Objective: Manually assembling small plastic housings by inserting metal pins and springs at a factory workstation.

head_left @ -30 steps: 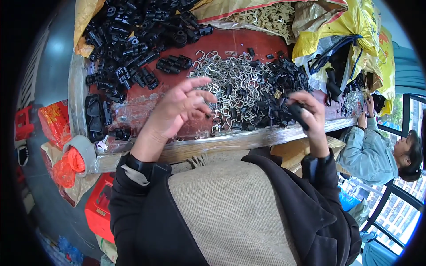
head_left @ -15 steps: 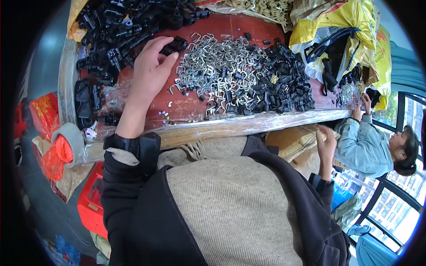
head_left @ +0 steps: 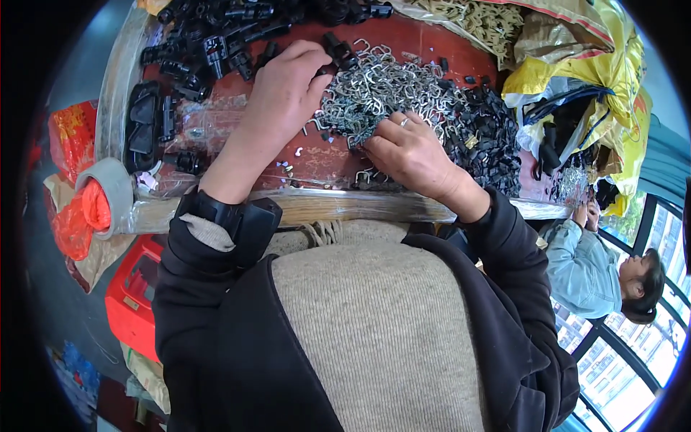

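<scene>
Black plastic parts [head_left: 340, 52] lie beside the left hand [head_left: 286, 97], its fingers curled; metal hooks [head_left: 381, 81] lie by the right hand's [head_left: 412, 155] narrowed fingers. Any hold, I can't tell. Picking seems underway, needing neat pinching.

The red table [head_left: 320, 164] bore a heap of black plastic parts [head_left: 216, 54] at far left, bent metal hooks [head_left: 381, 85] in the middle, small black pieces [head_left: 495, 126] to their right, and a yellow sack [head_left: 565, 76] at far right.

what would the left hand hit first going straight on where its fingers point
For the left hand, probably the black part right by its fingertips; depth is unclear, and they may already touch it.
</scene>
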{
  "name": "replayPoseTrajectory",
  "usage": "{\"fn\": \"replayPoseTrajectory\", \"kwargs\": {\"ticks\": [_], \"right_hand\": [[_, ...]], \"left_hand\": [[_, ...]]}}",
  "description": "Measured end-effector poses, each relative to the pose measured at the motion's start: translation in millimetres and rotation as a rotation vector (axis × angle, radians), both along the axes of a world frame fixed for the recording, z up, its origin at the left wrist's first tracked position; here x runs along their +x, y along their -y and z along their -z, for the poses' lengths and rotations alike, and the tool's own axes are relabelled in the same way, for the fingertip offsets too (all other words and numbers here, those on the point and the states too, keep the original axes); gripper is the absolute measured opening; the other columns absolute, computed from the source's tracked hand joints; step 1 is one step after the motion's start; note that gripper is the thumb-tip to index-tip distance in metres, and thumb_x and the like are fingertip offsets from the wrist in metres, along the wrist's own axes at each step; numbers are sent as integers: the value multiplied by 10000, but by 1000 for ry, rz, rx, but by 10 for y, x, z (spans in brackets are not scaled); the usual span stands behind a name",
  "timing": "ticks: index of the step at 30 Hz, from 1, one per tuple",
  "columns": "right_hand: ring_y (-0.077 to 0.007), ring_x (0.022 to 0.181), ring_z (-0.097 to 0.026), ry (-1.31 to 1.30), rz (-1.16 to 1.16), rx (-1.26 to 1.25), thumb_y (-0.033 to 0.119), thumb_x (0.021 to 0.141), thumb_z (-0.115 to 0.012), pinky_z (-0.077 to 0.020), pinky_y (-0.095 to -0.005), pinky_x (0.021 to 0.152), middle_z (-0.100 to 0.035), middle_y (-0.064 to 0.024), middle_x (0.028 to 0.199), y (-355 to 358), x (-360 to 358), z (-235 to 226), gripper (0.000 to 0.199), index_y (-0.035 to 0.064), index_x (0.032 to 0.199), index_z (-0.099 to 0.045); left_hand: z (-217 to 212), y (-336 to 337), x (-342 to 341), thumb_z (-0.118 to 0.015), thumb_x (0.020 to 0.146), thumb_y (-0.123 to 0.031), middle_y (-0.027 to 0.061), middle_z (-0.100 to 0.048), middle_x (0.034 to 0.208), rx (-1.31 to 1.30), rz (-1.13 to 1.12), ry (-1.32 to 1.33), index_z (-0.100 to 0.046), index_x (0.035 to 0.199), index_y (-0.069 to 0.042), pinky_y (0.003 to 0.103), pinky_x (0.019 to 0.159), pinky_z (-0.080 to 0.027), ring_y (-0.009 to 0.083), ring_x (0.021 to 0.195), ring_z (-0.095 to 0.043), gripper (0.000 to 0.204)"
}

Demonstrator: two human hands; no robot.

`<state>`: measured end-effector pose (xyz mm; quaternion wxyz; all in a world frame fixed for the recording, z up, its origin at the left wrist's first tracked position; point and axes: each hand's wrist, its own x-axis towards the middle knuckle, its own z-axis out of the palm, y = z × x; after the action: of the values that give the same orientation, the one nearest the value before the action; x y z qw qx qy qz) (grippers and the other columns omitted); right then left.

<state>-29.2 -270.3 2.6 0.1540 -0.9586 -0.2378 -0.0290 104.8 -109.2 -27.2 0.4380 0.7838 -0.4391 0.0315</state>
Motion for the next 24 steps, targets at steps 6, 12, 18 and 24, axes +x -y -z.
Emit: {"fn": "replayPoseTrajectory", "kwargs": {"ticks": [6, 12, 18, 24], "right_hand": [[-194, 631, -464, -22, 35, 18, 87, 626, -610, -365, -299, 579, -457, -32, 671, -9, 5, 51, 131, 65, 729, -531], [-206, 639, -471, -69, 67, 68, 98, 636, -603, -376, -304, 591, -456, -41, 677, -48, -24, 54, 134, 61, 740, -527], [-219, 660, -478, -107, 93, 25, 108, 654, -585, -388, -316, 609, -449, -54, 686, -86, -27, 86, 132, 61, 760, -522], [-223, 669, -474, -87, 93, 13, 102, 653, -579, -387, -322, 612, -449, -58, 696, -106, -36, 111, 129, 61, 758, -517]], "left_hand": [[-107, 20, -40, -545, 756, -67, 78, -562, 882, -119, 65, -230, -534, 968, -3, 205, 580, -432, 120, 654, -561, 221], [-200, -8, -82, -522, 797, -98, 8, -566, 887, -291, 186, -1067, -538, 999, -17, 141, 507, -380, 22, 594, -496, 218], [-226, -27, -66, -502, 813, -119, -8, -562, 872, -440, 233, -1104, -536, 1010, -26, 126, 483, -352, 4, 584, -474, 220], [-186, -18, -79, -440, 854, -201, 23, -551, 886, -431, 221, -1118, -496, 1047, -29, 145, 539, -423, 50, 633, -515, 265]]}}
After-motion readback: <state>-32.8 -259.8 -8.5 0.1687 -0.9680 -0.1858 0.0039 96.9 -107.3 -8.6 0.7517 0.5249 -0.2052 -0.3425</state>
